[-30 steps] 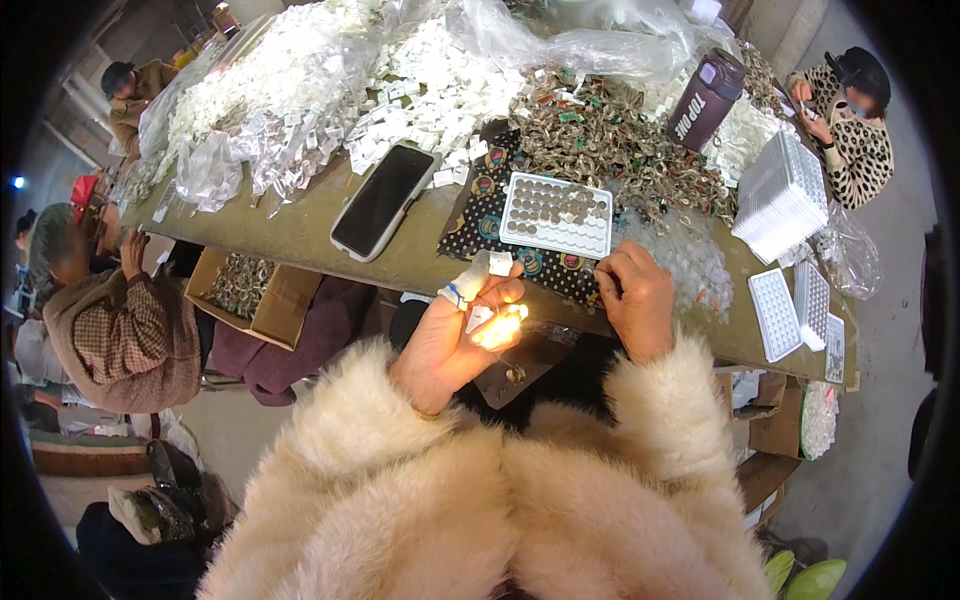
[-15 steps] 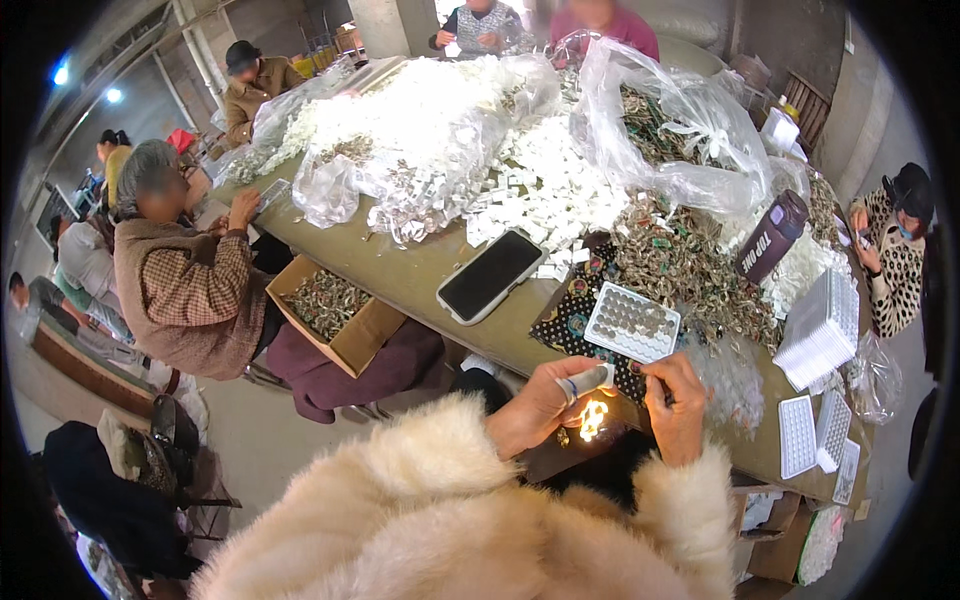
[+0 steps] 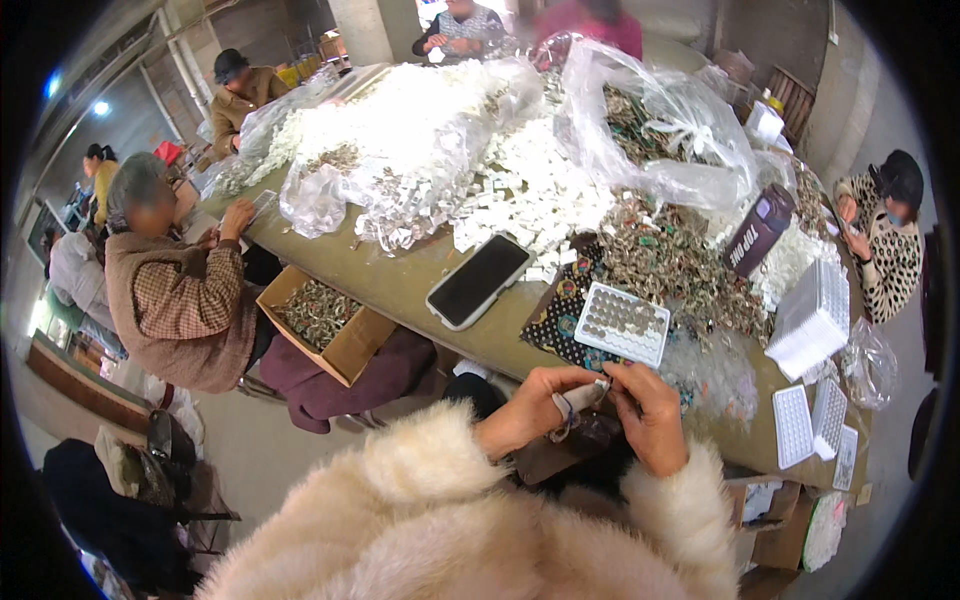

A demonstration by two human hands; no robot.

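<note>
My left hand [image 3: 535, 410] and my right hand [image 3: 652, 415] meet just below the table's near edge, both pinching one small pale part [image 3: 590, 393] between the fingertips. The left fingers wear pale wraps. Right above the hands a white grid tray [image 3: 623, 322] filled with small metal pieces rests on a dark dotted cloth [image 3: 560, 310]. Behind it spreads a heap of small metal parts [image 3: 670, 260]. My cream fur sleeves [image 3: 480, 520] fill the lower part of the view.
A black phone [image 3: 478, 281] lies left of the tray. A dark purple bottle [image 3: 757, 229], stacked white trays [image 3: 812, 318] and more empty trays [image 3: 810, 420] stand at the right. Clear bags of white and metal parts [image 3: 430, 140] cover the table. A cardboard box [image 3: 325, 320] and seated people surround it.
The view has swung left and up, showing more of the table and the people. My hands have closed together on the small part; the bright glow between them is gone.
</note>
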